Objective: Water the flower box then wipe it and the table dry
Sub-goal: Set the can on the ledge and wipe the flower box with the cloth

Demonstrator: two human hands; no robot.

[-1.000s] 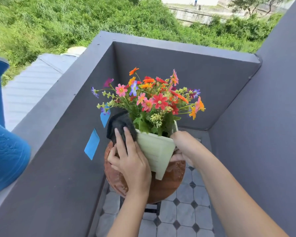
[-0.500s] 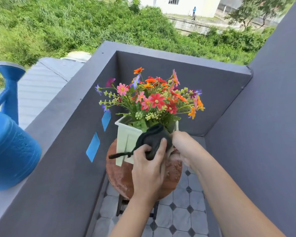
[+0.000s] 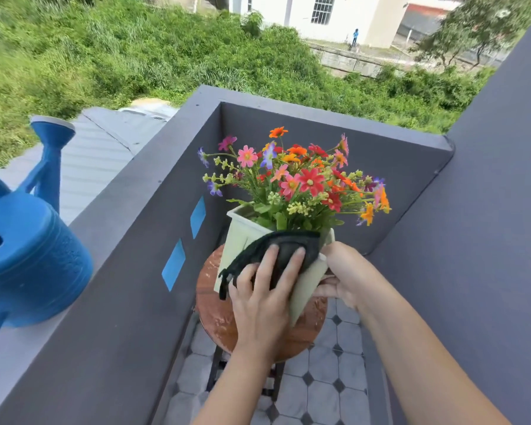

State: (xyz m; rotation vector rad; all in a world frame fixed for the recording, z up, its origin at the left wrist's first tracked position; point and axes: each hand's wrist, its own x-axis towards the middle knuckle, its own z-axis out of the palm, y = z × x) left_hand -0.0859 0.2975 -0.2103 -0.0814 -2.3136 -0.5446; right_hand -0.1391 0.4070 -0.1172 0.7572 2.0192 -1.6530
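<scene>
Against the near face of the flower box (image 3: 242, 240), the left hand (image 3: 264, 299) lies flat with fingers spread, pressing a dark cloth (image 3: 276, 250) to the pale wall just below the rim; one end of the cloth trails down and to the left past the knuckles. Just to the right, the right hand (image 3: 342, 279) cups the box's right side, fingers curled around its lower corner and thumb up by the rim, so it holds the box while the other hand wipes. Both hands touch the box, which sits straight ahead of them and a little above, on a small round wooden table (image 3: 215, 314); the box appears tipped toward the person, its near corner angled down over the tabletop, though whether it lifts clear of the wood is hard to tell. Its long axis seems to run from near right to far left, toward the grey balcony wall (image 3: 120, 271), with the open top and flowers (image 3: 298, 182) pointing up and away. The tabletop glistens with wet patches, so the drying of the table looks not yet done. Well apart to the left, a blue watering can (image 3: 28, 262) rests on the wall ledge, spout aimed away, which suggests the watering is finished.
</scene>
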